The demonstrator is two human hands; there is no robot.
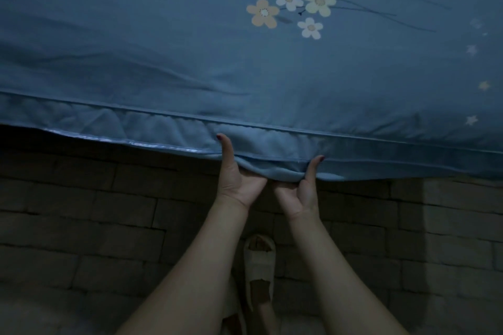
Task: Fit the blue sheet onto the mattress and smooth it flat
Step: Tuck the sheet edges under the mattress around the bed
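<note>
The blue sheet [163, 43], printed with pale flowers and small stars, covers the top of the mattress and fills the upper half of the view. Its piped seam runs along the near edge, and a skirt of fabric hangs below it. My left hand [239, 177] grips the skirt's lower hem, thumb up on the front and fingers tucked underneath. My right hand [302, 187] holds the same hem just to the right, thumb on the fabric, fingers hidden under it. The mattress itself is hidden beneath the sheet. Soft wrinkles lie across the sheet at the left.
A brick-patterned floor [81, 226] lies below the bed edge, dim in low light. My foot in a pale open sandal [258, 261] stands between my forearms. A shiny strip of the hem shows at the left [136, 141].
</note>
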